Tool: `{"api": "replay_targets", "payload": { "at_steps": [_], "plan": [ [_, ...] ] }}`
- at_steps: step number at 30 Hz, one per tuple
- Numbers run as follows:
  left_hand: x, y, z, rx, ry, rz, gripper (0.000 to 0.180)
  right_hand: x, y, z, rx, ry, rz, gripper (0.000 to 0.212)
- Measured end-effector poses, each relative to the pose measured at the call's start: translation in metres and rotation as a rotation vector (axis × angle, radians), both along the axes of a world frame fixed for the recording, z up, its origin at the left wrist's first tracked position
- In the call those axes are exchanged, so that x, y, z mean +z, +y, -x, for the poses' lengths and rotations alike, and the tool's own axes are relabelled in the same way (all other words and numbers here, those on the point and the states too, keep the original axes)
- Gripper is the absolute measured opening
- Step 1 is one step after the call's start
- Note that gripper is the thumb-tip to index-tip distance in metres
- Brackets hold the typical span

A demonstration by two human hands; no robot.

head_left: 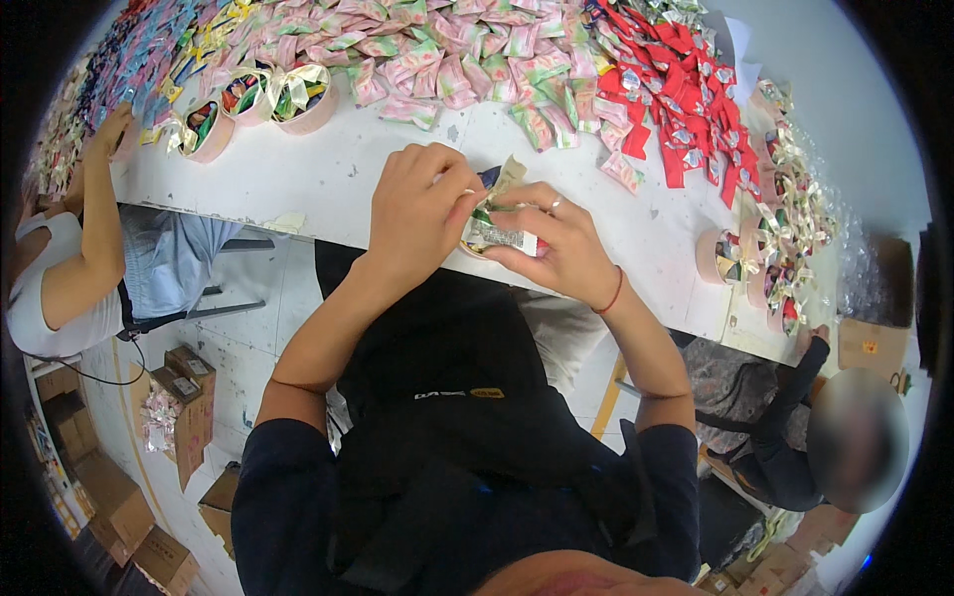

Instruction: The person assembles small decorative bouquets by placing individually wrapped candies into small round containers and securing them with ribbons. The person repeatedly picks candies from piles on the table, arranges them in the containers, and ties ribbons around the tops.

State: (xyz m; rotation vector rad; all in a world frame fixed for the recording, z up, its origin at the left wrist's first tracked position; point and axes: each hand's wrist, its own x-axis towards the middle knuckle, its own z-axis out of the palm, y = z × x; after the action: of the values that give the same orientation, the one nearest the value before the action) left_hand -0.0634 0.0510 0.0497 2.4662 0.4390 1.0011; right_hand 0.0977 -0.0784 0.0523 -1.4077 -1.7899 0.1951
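At the table's front edge both my hands meet over a small pink gift box [471,247], mostly hidden by my fingers. Wrapped sweets stick up from it, among them a pale packet with printing [503,236] and a beige wrapper [511,175]. My left hand [422,204] is closed, thumb and fingers pinched together at the box's left side; what they pinch is hidden. My right hand [556,243], with a ring and a red wrist cord, curls its fingers and thumb round the pale packet.
Pink-and-green wrapped sweets [447,60] pile up at the back, red ones [686,99] to their right. Filled boxes with cream bows [301,99] stand back left; more [770,253] line the right. One co-worker [75,248] sits left, another [785,427] right. Cartons [194,417] lie on the floor.
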Motion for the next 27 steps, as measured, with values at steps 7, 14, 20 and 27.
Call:
{"api": "replay_targets", "payload": {
  "at_steps": [7, 14, 20, 27],
  "plan": [
    [-0.019, -0.004, 0.0, -0.026, -0.063, 0.245, 0.009, -0.024, -0.023, 0.004, -0.107, 0.045, -0.094, 0.031],
    [-0.015, -0.007, -0.006, -0.205, -0.164, 0.793, 0.013, -0.027, -0.018, 0.015, -0.377, 0.296, -0.058, 0.018],
    [-0.026, -0.013, -0.012, -0.429, -0.195, 1.131, 0.024, -0.031, -0.004, 0.032, -0.628, 0.171, -0.249, 0.016],
    [-0.024, -0.014, -0.004, -0.274, -0.122, 0.701, 0.038, -0.017, -0.035, 0.019, -0.315, 0.099, 0.064, 0.048]
  ]
}}
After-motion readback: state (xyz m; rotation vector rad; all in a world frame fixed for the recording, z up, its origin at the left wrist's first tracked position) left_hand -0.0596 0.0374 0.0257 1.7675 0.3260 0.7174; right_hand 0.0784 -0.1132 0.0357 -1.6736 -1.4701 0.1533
